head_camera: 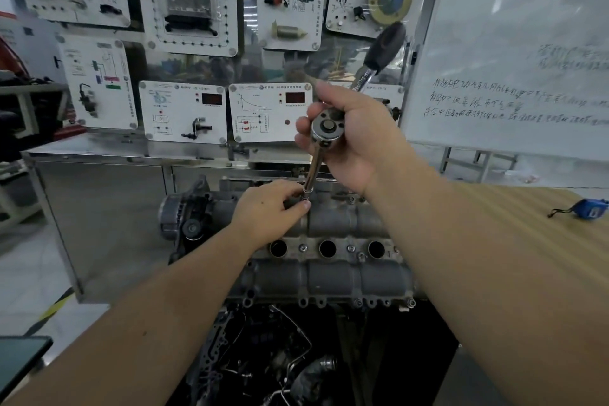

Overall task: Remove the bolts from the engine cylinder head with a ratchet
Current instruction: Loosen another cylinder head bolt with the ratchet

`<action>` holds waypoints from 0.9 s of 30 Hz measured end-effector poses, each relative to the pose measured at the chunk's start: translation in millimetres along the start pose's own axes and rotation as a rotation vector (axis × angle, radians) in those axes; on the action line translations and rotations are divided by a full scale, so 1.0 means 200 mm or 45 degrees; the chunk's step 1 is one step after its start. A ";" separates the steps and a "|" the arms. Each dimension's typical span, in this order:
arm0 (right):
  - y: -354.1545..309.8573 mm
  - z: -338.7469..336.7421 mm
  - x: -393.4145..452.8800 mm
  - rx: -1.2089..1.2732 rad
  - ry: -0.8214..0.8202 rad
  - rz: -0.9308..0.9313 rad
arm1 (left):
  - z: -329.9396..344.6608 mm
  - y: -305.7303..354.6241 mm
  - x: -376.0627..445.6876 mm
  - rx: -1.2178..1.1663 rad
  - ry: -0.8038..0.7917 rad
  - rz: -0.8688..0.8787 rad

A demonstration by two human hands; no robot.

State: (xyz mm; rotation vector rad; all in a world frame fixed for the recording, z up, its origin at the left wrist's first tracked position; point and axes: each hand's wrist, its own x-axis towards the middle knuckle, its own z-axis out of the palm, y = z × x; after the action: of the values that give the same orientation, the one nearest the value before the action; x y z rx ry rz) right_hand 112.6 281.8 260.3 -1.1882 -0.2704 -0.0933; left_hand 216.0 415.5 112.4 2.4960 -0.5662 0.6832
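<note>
- The cylinder head [329,224] lies just below both hands, bolts [351,248] seated along its rows.
- The ratchet [324,128] is gripped at its head by the right hand [356,138] — a tilted extension could cam the socket off.
- The socket end is pinched by the left hand [270,208] — fingers could be nipped if it slips.

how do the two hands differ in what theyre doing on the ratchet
The right hand is raised and grips the ratchet around its head; the left hand sits low on the cylinder head, fingers pinching the bottom of the extension. Both hold the same tool.
</note>
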 end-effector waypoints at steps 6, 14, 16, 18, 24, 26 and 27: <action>-0.08 -0.06 0.03 -0.189 0.005 0.056 | 0.00 -0.01 0.00 -0.044 -0.007 -0.006; -0.08 -0.11 0.06 -0.371 -0.041 -0.122 | -0.01 -0.01 0.00 0.004 -0.011 0.032; -0.08 -0.12 0.06 -0.392 -0.067 -0.134 | -0.01 -0.01 0.00 -0.001 -0.016 0.032; -0.08 -0.13 0.06 -0.394 -0.077 -0.133 | -0.01 -0.01 0.00 0.008 -0.016 0.035; -0.08 -0.13 0.05 -0.384 -0.071 -0.144 | -0.03 0.01 -0.01 0.047 -0.023 0.076; -0.08 -0.13 0.04 -0.404 -0.056 -0.146 | -0.04 0.01 -0.01 0.061 -0.041 0.094; -0.08 -0.12 0.03 -0.411 -0.051 -0.144 | -0.04 0.02 -0.01 0.068 -0.061 0.103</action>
State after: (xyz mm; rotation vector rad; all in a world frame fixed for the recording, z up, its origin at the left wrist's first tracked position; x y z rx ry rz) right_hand 119.7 253.6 267.2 -1.4957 -0.3671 -0.2185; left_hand 209.8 418.2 118.5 2.5566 -0.6776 0.6784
